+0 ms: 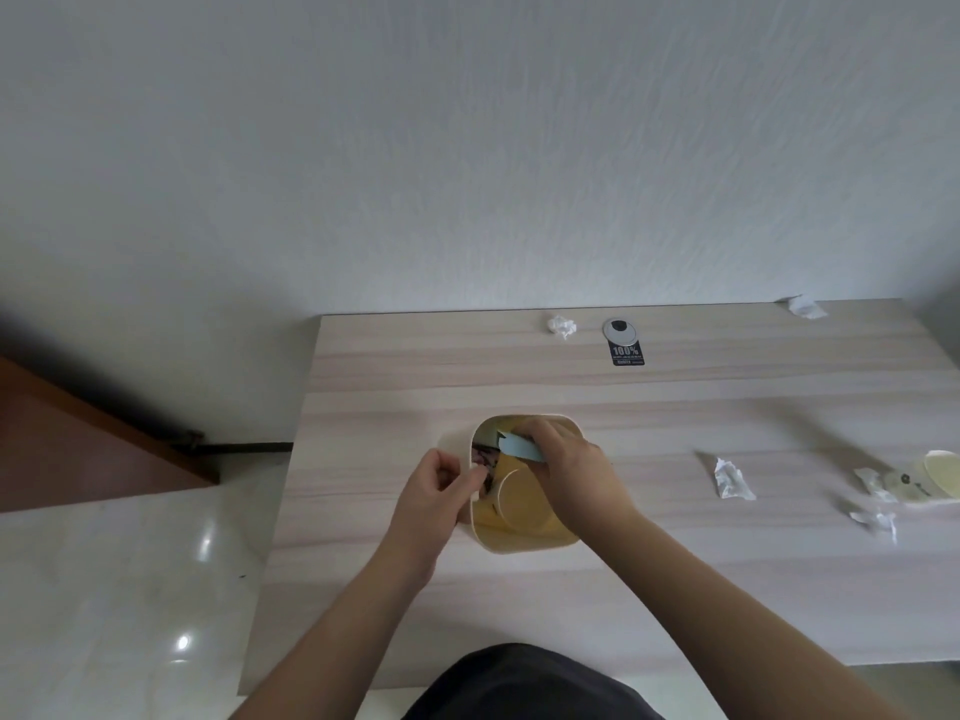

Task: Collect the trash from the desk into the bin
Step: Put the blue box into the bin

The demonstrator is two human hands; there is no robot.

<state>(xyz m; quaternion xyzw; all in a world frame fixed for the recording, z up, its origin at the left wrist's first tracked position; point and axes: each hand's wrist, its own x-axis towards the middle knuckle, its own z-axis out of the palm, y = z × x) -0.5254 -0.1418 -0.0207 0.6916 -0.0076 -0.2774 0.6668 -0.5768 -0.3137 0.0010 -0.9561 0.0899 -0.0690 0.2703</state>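
Note:
A cream bin (pixel 511 542) stands on the light wooden desk (pixel 675 402), left of centre. Inside it lie a yellow cup (pixel 519 504) and dark scraps (pixel 485 454). My right hand (pixel 569 465) is over the bin's opening and grips a light blue paper piece (pixel 519 446). My left hand (pixel 434 493) is at the bin's left rim with its fingers curled; its fingertips touch the rim. A crumpled white paper (pixel 562 325) lies at the desk's back. More crumpled wrappers (pixel 732 478) lie to the right.
A round cable grommet (pixel 620 330) with a black sticker (pixel 626 353) sits near the desk's back edge. Another white scrap (pixel 804 307) lies at the back right. A paper cup (pixel 940 472) and torn wrappers (pixel 872 514) lie at the right edge. Tiled floor is left of the desk.

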